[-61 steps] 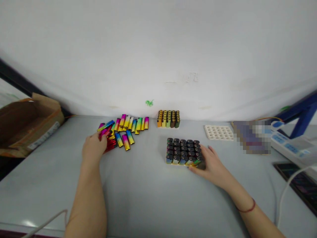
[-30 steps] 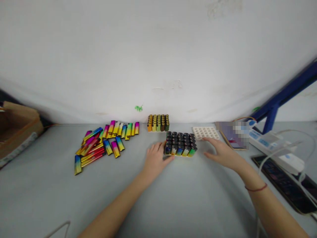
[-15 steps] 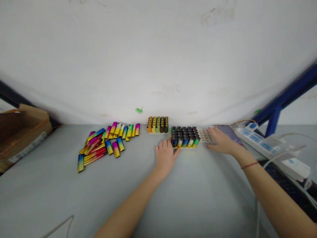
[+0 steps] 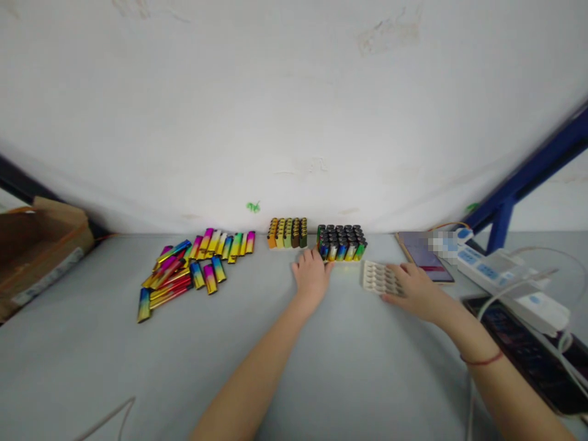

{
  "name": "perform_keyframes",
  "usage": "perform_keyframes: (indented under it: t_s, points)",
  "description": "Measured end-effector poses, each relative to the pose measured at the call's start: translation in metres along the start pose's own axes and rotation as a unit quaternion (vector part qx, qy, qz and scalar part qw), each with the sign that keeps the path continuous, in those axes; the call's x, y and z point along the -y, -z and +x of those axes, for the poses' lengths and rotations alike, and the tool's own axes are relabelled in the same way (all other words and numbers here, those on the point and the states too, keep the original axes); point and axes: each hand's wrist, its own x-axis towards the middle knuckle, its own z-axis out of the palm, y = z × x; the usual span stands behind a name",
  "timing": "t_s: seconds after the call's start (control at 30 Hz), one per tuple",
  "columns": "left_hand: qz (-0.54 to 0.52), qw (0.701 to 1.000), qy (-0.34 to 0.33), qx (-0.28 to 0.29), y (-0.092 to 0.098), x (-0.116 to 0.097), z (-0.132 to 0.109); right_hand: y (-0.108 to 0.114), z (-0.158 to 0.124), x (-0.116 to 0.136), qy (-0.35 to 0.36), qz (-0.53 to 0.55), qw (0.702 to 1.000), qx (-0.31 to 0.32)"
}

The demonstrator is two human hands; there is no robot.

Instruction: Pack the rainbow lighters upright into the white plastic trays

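Note:
My left hand [image 4: 311, 275] rests against the front left of a tray packed with upright multicoloured lighters [image 4: 340, 242], which stands by the wall; its fingers are extended against the tray. My right hand [image 4: 412, 288] lies on an empty white tray with round holes [image 4: 375, 277], fingers curled over its right edge. A second, smaller block of upright orange and green lighters [image 4: 287, 233] stands just left of the full tray. A loose pile of rainbow lighters [image 4: 193, 266] lies flat on the grey table [image 4: 184, 367] to the left.
A cardboard box [image 4: 37, 248] sits at the far left edge. To the right lie a phone [image 4: 425, 252], a white power strip [image 4: 505, 275] with cables, and a dark tablet [image 4: 528, 349]. A blue metal frame [image 4: 528, 177] rises at the right. The wall is close behind.
The full tray of lighters has been pushed back to the wall beside the smaller block by my left hand. My right hand has drawn the empty white tray toward me.

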Motion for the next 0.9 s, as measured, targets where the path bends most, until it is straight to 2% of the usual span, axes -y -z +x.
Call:
perform_keyframes:
  t_s: [0.13, 0.33, 0.47, 0.57, 0.67, 0.77, 0.9]
  points:
    - [-0.022, 1.0, 0.017, 0.002, 0.0, -0.004, 0.008, 0.002, -0.02, 0.013, 0.016, 0.056, 0.998, -0.004]
    - [-0.049, 0.998, 0.03, 0.003, 0.001, -0.009, 0.019, 0.001, -0.034, 0.031, 0.014, 0.105, 0.994, 0.003]
    - [-0.108, 0.994, 0.013, 0.008, 0.001, 0.001, 0.017, 0.001, -0.038, 0.049, 0.028, 0.126, 0.992, -0.006]
    - [-0.179, 0.982, -0.047, 0.05, 0.006, 0.025, 0.006, 0.002, -0.036, 0.062, 0.028, 0.142, 0.989, -0.005]
    - [-0.233, 0.95, -0.175, 0.108, 0.017, 0.057, -0.015, 0.002, -0.031, 0.078, 0.049, 0.168, 0.984, 0.015]
    - [-0.211, 0.926, -0.28, 0.14, 0.03, 0.083, -0.038, -0.001, -0.022, 0.099, 0.086, 0.185, 0.979, 0.027]
    - [-0.136, 0.929, -0.312, 0.146, 0.042, 0.108, -0.052, -0.01, -0.007, 0.128, 0.129, 0.191, 0.973, 0.006]
